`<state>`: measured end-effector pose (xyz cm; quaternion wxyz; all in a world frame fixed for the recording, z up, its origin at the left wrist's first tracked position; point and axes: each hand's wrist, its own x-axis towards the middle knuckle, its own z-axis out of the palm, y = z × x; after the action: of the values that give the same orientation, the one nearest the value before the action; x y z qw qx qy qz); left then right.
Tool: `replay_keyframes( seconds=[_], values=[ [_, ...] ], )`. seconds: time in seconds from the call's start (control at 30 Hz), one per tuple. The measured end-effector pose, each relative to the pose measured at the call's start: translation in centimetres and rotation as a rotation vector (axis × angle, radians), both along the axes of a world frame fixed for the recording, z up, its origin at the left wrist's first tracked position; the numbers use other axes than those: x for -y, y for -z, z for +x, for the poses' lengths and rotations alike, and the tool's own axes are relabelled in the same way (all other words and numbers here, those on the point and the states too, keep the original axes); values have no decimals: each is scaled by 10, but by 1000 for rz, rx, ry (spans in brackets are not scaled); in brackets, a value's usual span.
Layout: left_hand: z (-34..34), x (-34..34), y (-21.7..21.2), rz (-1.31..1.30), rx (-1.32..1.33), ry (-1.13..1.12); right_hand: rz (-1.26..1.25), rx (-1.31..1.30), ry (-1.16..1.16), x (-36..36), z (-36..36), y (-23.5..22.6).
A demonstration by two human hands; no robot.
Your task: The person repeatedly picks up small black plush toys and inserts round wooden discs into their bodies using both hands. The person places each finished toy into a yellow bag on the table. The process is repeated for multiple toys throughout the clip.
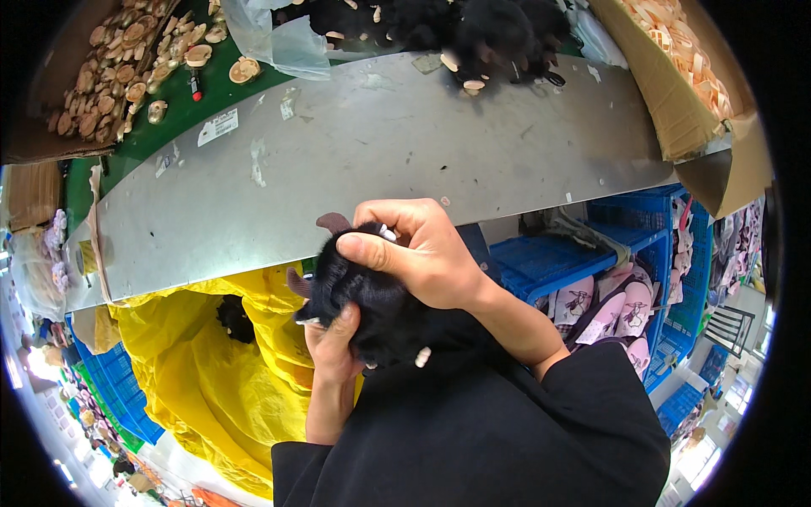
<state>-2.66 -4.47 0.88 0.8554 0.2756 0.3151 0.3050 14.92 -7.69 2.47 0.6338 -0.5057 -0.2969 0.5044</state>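
Between my two hands is a black plush toy (372, 317) with brown ear-like flaps and small pale tips, held just in front of the table's near edge. My left hand (333, 345) grips its lower left side, thumb pressed into the fur. From the upper right, my right hand (422, 253) clasps the toy, its thumb lying across the top near a small white piece. Both hands' fingers are partly hidden behind the plush.
A grey metal tabletop (355, 160) spans the front, with black plush pieces (498, 38) at its far side. Cardboard boxes hold beige parts (106, 80) and pale orange strips (680, 51). A yellow bag (194, 372) gapes below left; blue crates (549, 262) with pink items stand right.
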Motion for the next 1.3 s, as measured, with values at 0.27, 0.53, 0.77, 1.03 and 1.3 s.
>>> replay_keyframes(
  seconds=[0.27, 0.53, 0.77, 1.03, 1.3],
  values=[
    [-3, -5, 10, -18, 89, 43, -5, -5, -53, 2, 8, 4],
    [-1, -1, 17, -225, 107, 12, 53, 187, 8, 7, 7, -4],
    [-4, -5, 9, -114, -65, 47, 76, 263, 0, 10, 6, -1],
    [-13, 1, 23, 77, -39, 48, 28, 241, -2, 13, 11, 12],
    [-4, 2, 18, 62, -116, -1, -30, 124, 43, 12, 8, 8]
  ],
)
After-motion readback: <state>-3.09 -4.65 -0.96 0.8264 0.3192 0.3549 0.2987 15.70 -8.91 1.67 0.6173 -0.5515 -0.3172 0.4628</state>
